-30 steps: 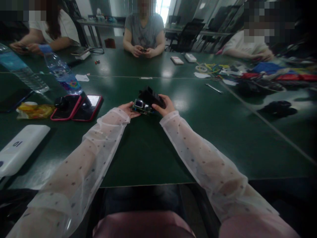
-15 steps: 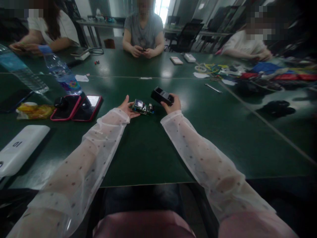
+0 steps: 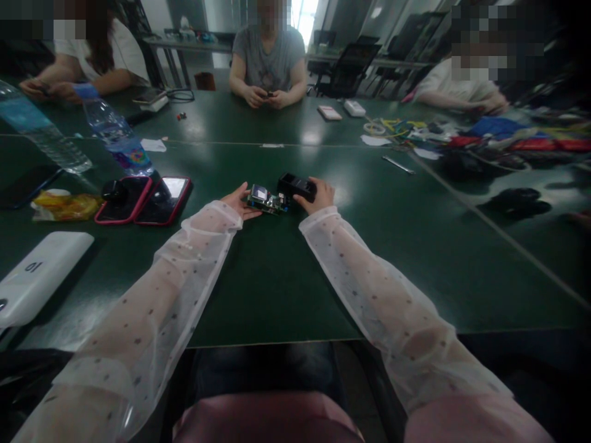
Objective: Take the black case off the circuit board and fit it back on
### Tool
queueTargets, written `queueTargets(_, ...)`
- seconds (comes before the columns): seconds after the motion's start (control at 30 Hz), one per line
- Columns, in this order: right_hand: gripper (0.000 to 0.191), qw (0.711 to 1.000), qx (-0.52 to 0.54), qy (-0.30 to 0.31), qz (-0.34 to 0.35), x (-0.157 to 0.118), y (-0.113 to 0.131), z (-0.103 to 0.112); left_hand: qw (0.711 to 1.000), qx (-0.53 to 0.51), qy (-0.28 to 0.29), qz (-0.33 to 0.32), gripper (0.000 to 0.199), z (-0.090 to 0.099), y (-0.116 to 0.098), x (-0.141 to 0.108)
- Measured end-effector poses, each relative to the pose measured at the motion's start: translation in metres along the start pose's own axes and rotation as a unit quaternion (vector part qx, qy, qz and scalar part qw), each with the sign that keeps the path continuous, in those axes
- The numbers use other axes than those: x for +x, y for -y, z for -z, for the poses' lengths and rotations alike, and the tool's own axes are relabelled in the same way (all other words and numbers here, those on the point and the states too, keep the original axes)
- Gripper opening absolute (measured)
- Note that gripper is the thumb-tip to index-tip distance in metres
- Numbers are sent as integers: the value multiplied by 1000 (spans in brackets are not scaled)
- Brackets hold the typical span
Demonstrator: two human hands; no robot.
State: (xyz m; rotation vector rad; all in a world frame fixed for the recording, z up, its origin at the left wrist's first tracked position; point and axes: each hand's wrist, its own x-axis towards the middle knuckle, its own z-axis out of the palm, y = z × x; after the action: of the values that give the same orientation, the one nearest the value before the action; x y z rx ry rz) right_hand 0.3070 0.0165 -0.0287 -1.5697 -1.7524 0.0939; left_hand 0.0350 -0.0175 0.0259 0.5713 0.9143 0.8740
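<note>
- Two things are held near the middle of the frame, over the green table [image 3: 277, 277]: a circuit board [image 3: 272, 203] and a black case [image 3: 292, 184].
- The board's long axis is laid nearly left to right, dipped slightly toward the lower right; a small screen [image 3: 260, 192] is carried at its left end and is turned upward.
- The case's long axis is slanted gently from upper left to lower right, and its recessed face is turned up; finer detail there cannot be made out.
- The board is seen as green and crowded with small parts, with touches of blue at the right end; the screen is pale within a dark border.
- The board's left end is held by the left hand [image 3: 236, 201], with the thumb at the upper left and the fingers along the lower edge.
- The case's right end is gripped by the right hand [image 3: 323, 195], with the thumb on the near side and the fingers on the far side.
- The board's right end is placed just beside the case; whether they are touching cannot be told.
- Two phones [image 3: 162, 206] are seen at left, and a wrench [image 3: 398, 165] at upper right.
</note>
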Motion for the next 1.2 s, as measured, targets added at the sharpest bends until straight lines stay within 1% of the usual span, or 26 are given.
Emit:
queueTargets(0.1, 68, 1000, 21, -12, 4, 0, 1, 1, 1000, -1, -2, 5, 44, 1, 0, 0)
queueTargets(0.3, 59, 999, 38, -12, 13, 1, 2, 4, 1000, -9, -4, 15, 47, 8, 0, 7)
queueTargets(0.43, 58, 999, 36, -5, 17, 1, 1, 2, 1000, -10, 5, 19, 42, 11, -1, 9)
queueTargets(0.53, 60, 999, 39, 3, 26, 3, -3, -1, 1000, -9, 6, 16, 39, 10, -1, 7)
queueTargets(0.67, 61, 998, 57, -5, 20, 5, -7, -4, 1000, 1, 13, -1, 33, 7, -1, 1)
queueTargets(0.77, 57, 998, 64, -2, 8, 4, -4, -1, 999, 8, 32, -8, 36, 6, -2, -3)
queueTargets(0.83, 56, 997, 81, -16, -8, 2, 3, 4, 999, 9, 35, -5, 37, 5, -3, -4)
queueTargets(0.9, 58, 991, 124, -47, -22, -2, 14, 11, 999, 9, 33, -3, 38, 4, -3, -5)
queueTargets(1.03, 60, 971, 236, -7, 31, -12, 45, 22, 999, 10, 48, 1, 44, 6, -3, -2)
queueTargets(1.13, 64, 960, 275, 25, 53, -19, 66, 23, 998, 8, 63, -2, 45, 10, -2, 2)
queueTargets(1.2, 65, 958, 274, 44, 68, -23, 74, 22, 998, 4, 64, 0, 44, 12, -2, 4)
